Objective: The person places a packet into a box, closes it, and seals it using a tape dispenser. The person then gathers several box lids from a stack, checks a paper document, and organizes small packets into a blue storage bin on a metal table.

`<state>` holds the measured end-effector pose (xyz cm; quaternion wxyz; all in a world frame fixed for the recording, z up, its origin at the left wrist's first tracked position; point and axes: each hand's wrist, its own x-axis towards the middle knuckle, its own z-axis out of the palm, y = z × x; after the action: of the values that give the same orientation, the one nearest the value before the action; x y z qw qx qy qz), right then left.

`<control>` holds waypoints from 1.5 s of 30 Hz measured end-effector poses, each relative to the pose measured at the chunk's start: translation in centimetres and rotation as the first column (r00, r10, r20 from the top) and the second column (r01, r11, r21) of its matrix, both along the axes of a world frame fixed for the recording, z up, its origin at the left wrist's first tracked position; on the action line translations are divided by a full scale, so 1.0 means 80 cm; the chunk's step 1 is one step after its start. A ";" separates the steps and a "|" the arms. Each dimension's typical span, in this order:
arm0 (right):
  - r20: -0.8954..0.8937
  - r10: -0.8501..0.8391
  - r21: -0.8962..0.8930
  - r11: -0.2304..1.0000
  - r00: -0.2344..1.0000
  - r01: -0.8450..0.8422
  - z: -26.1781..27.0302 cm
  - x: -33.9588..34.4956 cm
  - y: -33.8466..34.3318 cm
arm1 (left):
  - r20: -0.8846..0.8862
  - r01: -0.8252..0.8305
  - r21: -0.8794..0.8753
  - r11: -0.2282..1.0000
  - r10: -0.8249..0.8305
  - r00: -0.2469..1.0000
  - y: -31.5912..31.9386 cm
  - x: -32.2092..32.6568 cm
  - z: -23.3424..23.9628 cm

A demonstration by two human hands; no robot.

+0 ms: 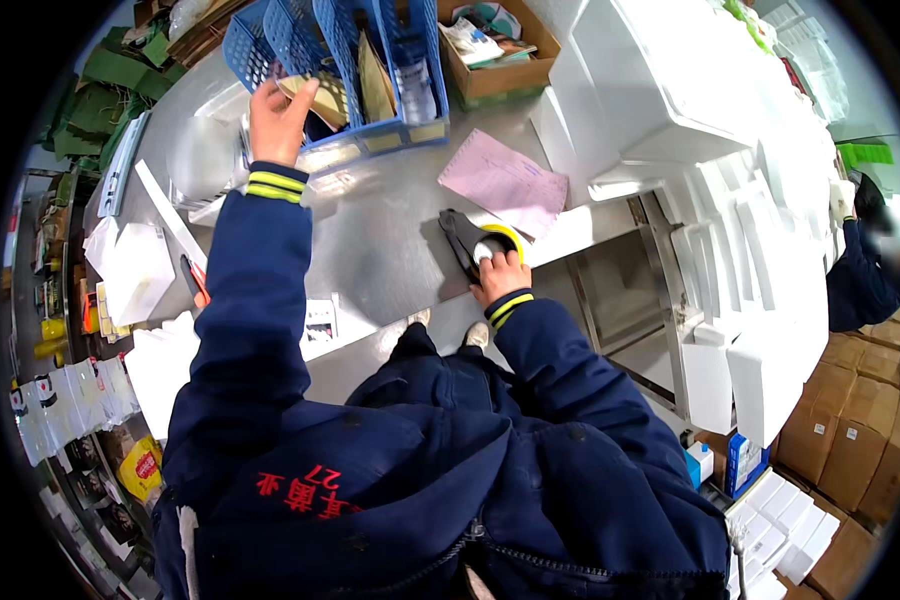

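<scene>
My left hand (279, 120) is raised at the left front of a blue plastic file organizer (360, 144), its fingers at a pale yellowish item in the leftmost slots; whether it grips this is unclear. Low on the steel table (375, 225), my right hand (502, 275) rests with its fingers on a tape dispenser (461, 234) holding a roll of yellow-edged tape (511, 238). Beyond the dispenser lies a pink paper sheet (506, 180) with writing. A clear bottle-like item with a label (416, 86) stands in the right slot of the organizer.
White foam boxes (637, 97) are stacked along the right. A cardboard box (499, 79) of small packets stands beside the organizer. On the left lie a red and black cutter (196, 281) and a white strip (169, 214). Another person (866, 270) is at far right.
</scene>
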<state>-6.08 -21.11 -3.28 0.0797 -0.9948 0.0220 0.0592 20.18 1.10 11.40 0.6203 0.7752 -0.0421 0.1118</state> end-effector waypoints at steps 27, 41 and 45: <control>0.074 -0.441 0.504 0.791 0.894 0.348 0.011 0.027 0.032 | 0.546 -0.450 0.253 0.856 0.258 0.797 0.002 0.112 -0.119; 0.169 -0.868 0.645 0.456 0.467 0.613 -0.053 0.019 -0.078 | 0.371 -0.275 0.556 0.784 0.062 0.927 0.028 0.024 -0.135; -0.002 -0.927 0.580 0.304 0.374 0.756 -0.087 0.050 -0.129 | 0.442 -0.252 0.526 0.812 -0.008 0.897 0.013 -0.027 -0.128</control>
<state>-2.09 -31.40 -10.24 0.3500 -0.7634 0.5190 -0.1589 18.04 2.15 1.18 0.3263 0.8826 -0.1561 0.3003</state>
